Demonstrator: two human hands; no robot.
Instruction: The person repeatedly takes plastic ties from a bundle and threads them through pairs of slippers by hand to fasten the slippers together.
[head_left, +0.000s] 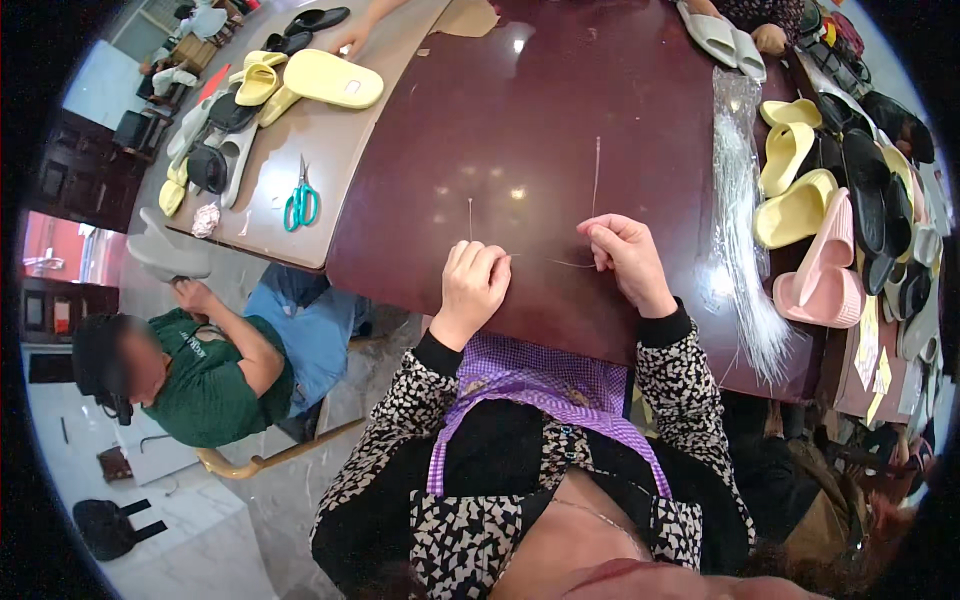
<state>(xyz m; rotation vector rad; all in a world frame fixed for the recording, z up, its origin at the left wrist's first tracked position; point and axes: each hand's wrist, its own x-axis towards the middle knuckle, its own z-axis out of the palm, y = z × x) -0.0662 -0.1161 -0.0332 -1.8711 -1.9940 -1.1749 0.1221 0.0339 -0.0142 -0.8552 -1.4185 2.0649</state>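
A thin pale strand [597, 172] stretches between my two hands just over the dark red table [420, 160]. My left hand [473, 288] is closed in a pinch on one part of it, and a short end stands up above the knuckles. My right hand [630, 262] pinches the strand between thumb and forefinger; a longer end points away from me. Between the hands it sags slightly and is hard to make out. Right of my right hand lies a bundle of similar thin, whitish strands [738, 280], partly inside a clear plastic bag [737, 105].
Yellow, black and pink slippers [820, 265] crowd the right side. On the left table, teal-handled scissors [301, 203] lie near more slippers [333, 79]. A person in green [215, 375] sits at left holding a grey slipper [168, 255]. Other people's hands [768, 39] show at the far edge.
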